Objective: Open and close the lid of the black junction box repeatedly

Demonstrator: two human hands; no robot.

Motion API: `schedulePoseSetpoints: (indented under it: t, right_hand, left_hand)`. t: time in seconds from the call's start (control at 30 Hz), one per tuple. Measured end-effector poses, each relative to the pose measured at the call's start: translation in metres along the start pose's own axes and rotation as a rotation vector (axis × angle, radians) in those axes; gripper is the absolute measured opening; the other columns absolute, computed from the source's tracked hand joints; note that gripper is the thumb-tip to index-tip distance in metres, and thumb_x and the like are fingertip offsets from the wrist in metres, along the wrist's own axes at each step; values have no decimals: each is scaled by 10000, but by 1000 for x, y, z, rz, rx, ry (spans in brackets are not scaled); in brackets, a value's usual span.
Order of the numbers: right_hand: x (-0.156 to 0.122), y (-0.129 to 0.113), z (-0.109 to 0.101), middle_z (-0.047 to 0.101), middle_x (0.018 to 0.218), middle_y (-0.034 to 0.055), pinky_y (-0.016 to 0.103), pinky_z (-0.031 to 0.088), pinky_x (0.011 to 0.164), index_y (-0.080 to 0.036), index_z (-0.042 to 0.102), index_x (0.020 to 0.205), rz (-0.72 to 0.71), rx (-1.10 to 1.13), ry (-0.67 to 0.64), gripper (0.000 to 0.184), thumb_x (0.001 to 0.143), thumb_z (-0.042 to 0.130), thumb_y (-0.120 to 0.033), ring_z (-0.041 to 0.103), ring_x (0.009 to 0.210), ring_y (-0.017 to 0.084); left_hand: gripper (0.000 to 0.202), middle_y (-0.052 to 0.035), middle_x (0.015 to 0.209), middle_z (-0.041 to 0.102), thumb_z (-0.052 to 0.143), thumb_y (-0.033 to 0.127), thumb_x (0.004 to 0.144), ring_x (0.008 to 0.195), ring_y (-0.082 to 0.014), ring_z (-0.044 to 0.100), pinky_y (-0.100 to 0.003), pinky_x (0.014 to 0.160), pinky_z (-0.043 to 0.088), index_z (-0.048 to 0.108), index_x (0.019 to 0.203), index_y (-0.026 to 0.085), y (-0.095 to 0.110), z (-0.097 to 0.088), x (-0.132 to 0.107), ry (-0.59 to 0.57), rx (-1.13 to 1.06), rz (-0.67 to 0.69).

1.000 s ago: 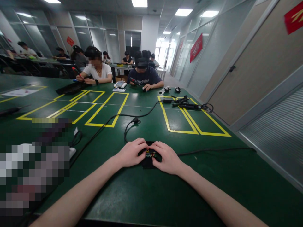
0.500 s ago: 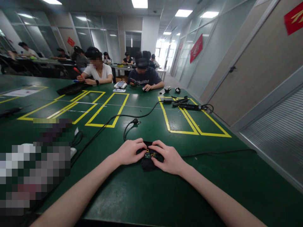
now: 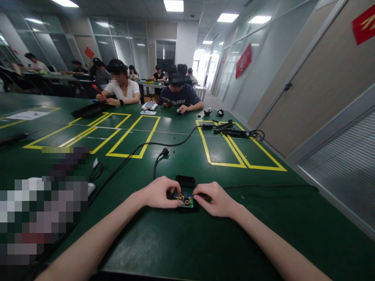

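A small green circuit board with copper-ringed coils sits between my hands, over a dark case part on the green table. My left hand is closed at the board's left side, its thumb along the near edge and its index finger by a coil. Thin wires, some blue, show at the board's right end. There the fingers of my right hand pinch together at these wires; the exact grip is partly hidden. Just beyond the board lies a separate black plastic case half.
A plug with its cord lies ahead of my left hand. One black cable runs off to the right. Farther back are yellow tape outlines and bundled black tools and cords. Two people work across the table.
The black case half now shows apart beyond the board. My right hand has shifted right and down, and my left slightly left, leaving more of the board exposed.
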State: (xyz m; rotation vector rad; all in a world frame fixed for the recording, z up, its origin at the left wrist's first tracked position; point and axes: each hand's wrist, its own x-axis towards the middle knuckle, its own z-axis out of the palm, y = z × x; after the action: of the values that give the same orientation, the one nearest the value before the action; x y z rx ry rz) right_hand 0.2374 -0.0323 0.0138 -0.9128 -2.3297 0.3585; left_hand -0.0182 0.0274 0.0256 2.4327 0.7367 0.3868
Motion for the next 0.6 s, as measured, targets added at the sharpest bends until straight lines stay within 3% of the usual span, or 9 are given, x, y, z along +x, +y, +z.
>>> schedulePoseSetpoints:
  t: [0.1,0.17,0.4,0.6]
  right_hand:
    - [0,0,3,692,717,14,241,443,568,-199,668,864,39,30,-51,139,950,561,-216,616,574,141]
    - [1,2,5,694,719,15,236,437,575,-194,671,851,71,34,-76,123,934,581,-208,616,581,138]
    - [1,8,6,679,714,9,231,401,564,-191,669,873,116,-2,-63,125,944,567,-187,573,559,123]
    - [1,13,6,664,702,0,233,404,570,-194,662,876,125,-18,-59,128,956,563,-199,564,556,121]
  left_hand:
    - [497,50,672,619,904,568,628,573,-121,551,-220,543,338,764,935,202,1,2,1,-77,37,-48]
    - [583,47,708,652,937,594,559,601,-136,589,-221,557,348,764,971,219,2,3,2,-97,93,-56]
    - [374,40,705,672,839,485,742,638,-166,651,-231,578,377,747,1006,236,3,7,2,-49,209,-62]
    - [325,32,717,690,753,342,771,636,-166,647,-234,606,400,751,1078,235,3,5,4,-28,203,-42]
